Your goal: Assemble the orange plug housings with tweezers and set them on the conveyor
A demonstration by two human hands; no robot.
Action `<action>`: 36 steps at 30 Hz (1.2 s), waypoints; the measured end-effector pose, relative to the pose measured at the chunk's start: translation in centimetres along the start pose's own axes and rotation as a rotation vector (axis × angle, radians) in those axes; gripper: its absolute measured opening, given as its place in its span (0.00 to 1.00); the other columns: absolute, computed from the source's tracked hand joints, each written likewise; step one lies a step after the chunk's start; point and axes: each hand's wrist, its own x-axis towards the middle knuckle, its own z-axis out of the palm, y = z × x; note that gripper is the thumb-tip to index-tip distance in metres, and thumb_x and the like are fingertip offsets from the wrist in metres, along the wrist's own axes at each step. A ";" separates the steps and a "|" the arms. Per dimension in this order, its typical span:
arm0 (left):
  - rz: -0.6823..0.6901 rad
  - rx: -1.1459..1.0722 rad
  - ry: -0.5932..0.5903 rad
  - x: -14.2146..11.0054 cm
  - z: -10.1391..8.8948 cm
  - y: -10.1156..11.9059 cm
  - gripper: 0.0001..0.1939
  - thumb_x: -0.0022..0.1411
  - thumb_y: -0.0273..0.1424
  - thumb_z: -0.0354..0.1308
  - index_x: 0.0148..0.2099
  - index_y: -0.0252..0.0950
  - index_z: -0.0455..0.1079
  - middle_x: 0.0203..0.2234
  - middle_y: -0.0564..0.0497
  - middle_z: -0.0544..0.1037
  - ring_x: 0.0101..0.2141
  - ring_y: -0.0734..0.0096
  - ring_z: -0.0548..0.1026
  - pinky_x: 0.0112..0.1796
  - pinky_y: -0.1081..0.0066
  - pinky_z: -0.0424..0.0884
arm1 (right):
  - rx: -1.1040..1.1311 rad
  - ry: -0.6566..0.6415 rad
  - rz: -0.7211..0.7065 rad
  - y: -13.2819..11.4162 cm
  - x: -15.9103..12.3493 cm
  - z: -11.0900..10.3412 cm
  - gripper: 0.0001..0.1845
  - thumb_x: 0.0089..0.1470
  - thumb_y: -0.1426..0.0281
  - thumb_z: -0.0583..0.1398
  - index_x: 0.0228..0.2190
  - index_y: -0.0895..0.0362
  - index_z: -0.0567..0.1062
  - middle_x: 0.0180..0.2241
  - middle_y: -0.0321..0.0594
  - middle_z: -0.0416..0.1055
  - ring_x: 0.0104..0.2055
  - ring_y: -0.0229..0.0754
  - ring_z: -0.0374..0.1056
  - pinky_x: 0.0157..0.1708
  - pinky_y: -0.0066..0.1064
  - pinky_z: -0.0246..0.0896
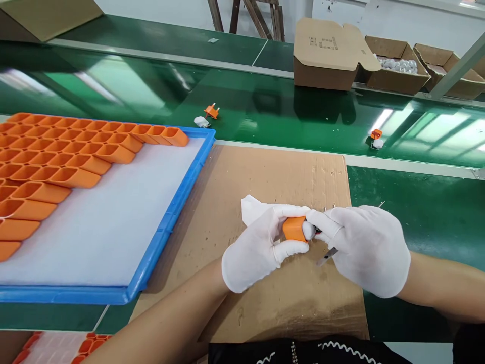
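Observation:
Both of my hands wear white gloves and meet over the cardboard sheet. My left hand (267,240) is closed around an orange plastic shell (294,229), thumb below and fingers above. A rounded white piece (308,230) sits at the shell's right end, with something small and dark beside it. The fingertips of my right hand (364,247) are at that white piece. From under the right hand's curled fingers juts a thin metal blade (328,256), pointing down and left; its handle is hidden. Behind my left hand lies a white cloth or paper piece (252,208).
A blue-rimmed tray (166,230) at left holds rows of orange shells (87,164). The cardboard sheet (280,174) lies beneath my hands. On the green belt are an orange plug (211,111) and a small orange-and-white part (376,137). Cardboard boxes (324,53) stand behind.

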 end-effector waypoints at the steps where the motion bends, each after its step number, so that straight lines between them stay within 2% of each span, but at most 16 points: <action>1: -0.013 0.001 -0.022 0.2 0.2 0.3 0.22 0.58 0.49 0.66 0.42 0.36 0.73 0.32 0.49 0.76 0.35 0.66 0.74 0.43 0.63 0.74 | 0.013 -0.024 -0.008 -0.1 0.0 -0.2 0.13 0.43 0.79 0.59 0.29 0.51 0.77 0.16 0.29 0.65 0.17 0.37 0.54 0.21 0.32 0.40; 4: -0.014 -0.031 -0.003 0.5 0.7 0.4 0.21 0.58 0.50 0.66 0.38 0.36 0.72 0.29 0.52 0.74 0.32 0.69 0.72 0.39 0.65 0.73 | -0.010 -0.071 -0.002 -0.6 0.1 -0.4 0.11 0.44 0.80 0.59 0.29 0.53 0.75 0.17 0.31 0.62 0.17 0.37 0.53 0.20 0.33 0.37; 8: -0.012 -0.084 0.142 0.3 1.1 -0.8 0.20 0.55 0.42 0.71 0.43 0.38 0.69 0.34 0.51 0.77 0.36 0.67 0.75 0.42 0.64 0.74 | -0.015 -0.091 0.020 -1.1 0.0 0.4 0.16 0.46 0.82 0.58 0.36 0.54 0.76 0.28 0.37 0.71 0.23 0.40 0.61 0.19 0.35 0.39; 10: -0.032 -0.096 0.152 0.2 1.0 -1.3 0.19 0.55 0.38 0.71 0.43 0.38 0.68 0.37 0.49 0.79 0.39 0.65 0.77 0.45 0.61 0.74 | 0.061 -0.098 0.033 -0.9 -0.2 1.0 0.22 0.46 0.82 0.58 0.42 0.53 0.76 0.37 0.40 0.75 0.28 0.41 0.65 0.20 0.35 0.45; 12: -0.029 -0.127 0.140 0.3 0.9 -1.5 0.19 0.55 0.36 0.72 0.44 0.37 0.68 0.38 0.48 0.80 0.40 0.65 0.78 0.45 0.61 0.75 | 0.191 -0.098 0.038 -0.5 -0.3 1.3 0.26 0.49 0.80 0.58 0.49 0.50 0.74 0.44 0.39 0.75 0.33 0.41 0.69 0.22 0.32 0.55; 14: -0.007 -0.161 0.138 0.3 0.7 -1.3 0.21 0.54 0.34 0.72 0.46 0.37 0.69 0.38 0.47 0.80 0.40 0.64 0.79 0.44 0.62 0.76 | 0.353 -0.054 0.057 0.1 -0.3 1.2 0.26 0.55 0.77 0.58 0.54 0.49 0.71 0.50 0.39 0.73 0.40 0.41 0.72 0.30 0.31 0.65; 16: 0.006 -0.182 0.130 0.3 0.6 -0.9 0.23 0.53 0.32 0.73 0.48 0.37 0.69 0.40 0.47 0.81 0.40 0.64 0.79 0.43 0.63 0.77 | 0.455 0.020 0.069 0.6 -0.2 0.9 0.25 0.58 0.72 0.58 0.57 0.50 0.69 0.53 0.41 0.73 0.47 0.43 0.72 0.39 0.33 0.69; 18: 0.008 -0.185 0.138 0.1 0.4 -0.5 0.23 0.52 0.32 0.74 0.48 0.38 0.70 0.40 0.47 0.81 0.40 0.64 0.80 0.43 0.64 0.77 | 0.421 0.061 0.059 0.8 -0.1 0.6 0.21 0.59 0.69 0.60 0.54 0.49 0.72 0.51 0.39 0.76 0.45 0.45 0.73 0.39 0.35 0.68; 21: 0.020 -0.163 0.194 -0.2 0.2 -0.3 0.23 0.50 0.33 0.75 0.47 0.39 0.72 0.38 0.50 0.80 0.40 0.65 0.79 0.42 0.65 0.77 | 0.250 0.028 0.058 0.8 -0.1 0.6 0.09 0.61 0.66 0.60 0.43 0.44 0.77 0.41 0.29 0.80 0.32 0.41 0.68 0.28 0.33 0.59; 22: 0.019 -0.160 0.207 -0.2 0.1 -0.3 0.23 0.49 0.33 0.76 0.46 0.39 0.73 0.38 0.51 0.80 0.40 0.65 0.79 0.42 0.65 0.77 | 0.203 0.025 0.066 0.8 -0.2 0.8 0.08 0.61 0.66 0.60 0.40 0.42 0.78 0.39 0.27 0.80 0.29 0.40 0.66 0.25 0.32 0.55; 25: 0.007 -0.198 0.192 -0.2 -0.1 -0.4 0.21 0.48 0.32 0.77 0.44 0.40 0.74 0.35 0.53 0.79 0.38 0.68 0.78 0.41 0.66 0.76 | 0.134 0.055 0.093 0.4 -0.7 1.4 0.11 0.58 0.70 0.61 0.39 0.39 0.79 0.33 0.26 0.80 0.25 0.39 0.62 0.23 0.32 0.46; 28: -0.015 -0.285 0.159 0.0 -0.1 -0.6 0.20 0.47 0.30 0.77 0.42 0.41 0.76 0.31 0.55 0.79 0.36 0.70 0.78 0.42 0.67 0.77 | 0.083 0.047 0.107 -0.2 -0.8 1.4 0.15 0.50 0.75 0.63 0.36 0.42 0.79 0.28 0.28 0.77 0.24 0.38 0.61 0.21 0.31 0.41; 32: 0.006 -0.401 0.138 0.2 0.0 -1.1 0.21 0.45 0.28 0.78 0.43 0.42 0.78 0.32 0.55 0.80 0.32 0.73 0.77 0.38 0.70 0.77 | 0.014 0.004 0.074 -1.1 -0.4 0.6 0.22 0.38 0.79 0.62 0.35 0.46 0.79 0.28 0.26 0.78 0.21 0.37 0.57 0.20 0.32 0.34; 36: -0.016 -0.469 0.153 0.1 0.5 -1.4 0.21 0.46 0.24 0.76 0.43 0.46 0.81 0.30 0.57 0.81 0.31 0.77 0.77 0.38 0.75 0.78 | -0.014 -0.020 0.069 -1.3 -0.1 0.9 0.18 0.39 0.79 0.62 0.34 0.50 0.78 0.25 0.29 0.76 0.20 0.36 0.55 0.20 0.31 0.35</action>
